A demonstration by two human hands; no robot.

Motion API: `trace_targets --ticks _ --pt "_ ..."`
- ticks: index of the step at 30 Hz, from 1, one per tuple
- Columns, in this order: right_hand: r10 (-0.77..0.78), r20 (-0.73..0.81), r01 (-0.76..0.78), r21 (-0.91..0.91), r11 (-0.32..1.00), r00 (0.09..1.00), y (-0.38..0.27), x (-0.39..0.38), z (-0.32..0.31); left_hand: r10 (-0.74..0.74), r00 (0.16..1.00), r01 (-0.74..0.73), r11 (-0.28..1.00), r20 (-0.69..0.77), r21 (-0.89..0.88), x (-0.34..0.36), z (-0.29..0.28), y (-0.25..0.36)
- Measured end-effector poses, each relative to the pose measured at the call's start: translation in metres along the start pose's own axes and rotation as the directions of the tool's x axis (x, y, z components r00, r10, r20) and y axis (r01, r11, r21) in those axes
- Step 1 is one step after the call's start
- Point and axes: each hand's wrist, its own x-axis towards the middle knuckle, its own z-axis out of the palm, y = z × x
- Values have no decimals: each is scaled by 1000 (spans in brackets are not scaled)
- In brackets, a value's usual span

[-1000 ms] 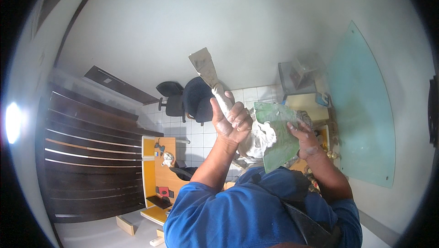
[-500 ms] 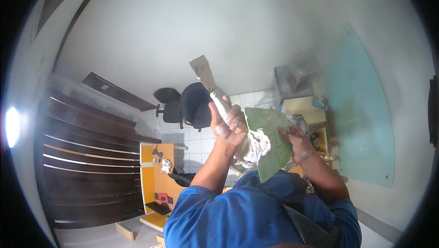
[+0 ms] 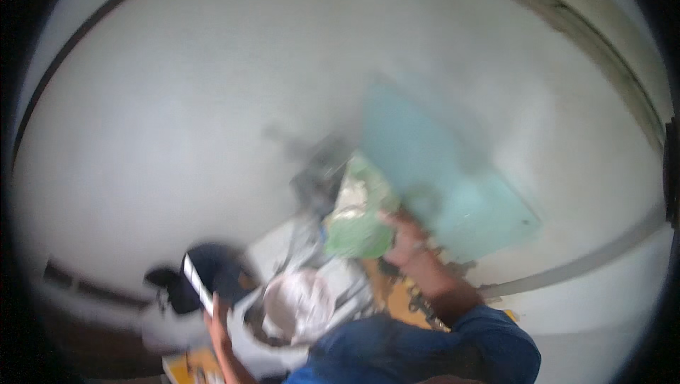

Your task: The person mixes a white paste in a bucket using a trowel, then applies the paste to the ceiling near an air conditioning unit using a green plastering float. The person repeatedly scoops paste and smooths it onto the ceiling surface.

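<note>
My left hand (image 3: pixel 219 324) is low on the left, its fingers closed round a putty knife (image 3: pixel 198 285) that points up and away to the left. Motion blurs the knife into a pale streak. My right hand (image 3: pixel 404 239) grips the right edge of a green sheet (image 3: pixel 365 239), held out near the middle of the view. On the sheet lies a whitish smear of putty (image 3: pixel 350 196). Below and left of the sheet stands a round pale bucket (image 3: pixel 301 306) with white stuff inside; neither hand touches it.
A pale wall (image 3: pixel 212 100) fills the far side. On the right hangs a teal glass panel (image 3: pixel 446 178), with a blurred dark grey object (image 3: pixel 319 175) left of it. Black chairs (image 3: pixel 219 274) stand at the left, and a yellow-brown surface with small items (image 3: pixel 400 299) lies below my right arm.
The view has swung toward the right and upward. My hands have moved apart: the knife is now away from the sheet, lower left. The bucket has come into sight.
</note>
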Motion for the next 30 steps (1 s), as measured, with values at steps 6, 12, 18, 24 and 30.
trace_targets --ticks 6,12,18,24,30 --pt "-299 172 278 134 951 939 -59 5 -7 -53 968 73 995 247 -73 34 -10 -82" --pt "-585 95 572 138 809 805 -127 -39 -17 359 872 -325 933 332 -155 32 -4 -97" --pt "-883 66 884 29 466 464 -192 -115 12 218 958 -174 957 184 -231 110 -7 -142" --pt "-996 94 1000 -26 -15 -13 -248 -197 83 -87 973 138 962 215 -235 124 -2 -139" --pt "-926 200 938 -69 -339 -320 -302 -233 176 -239 947 303 886 214 -352 81 16 -98"
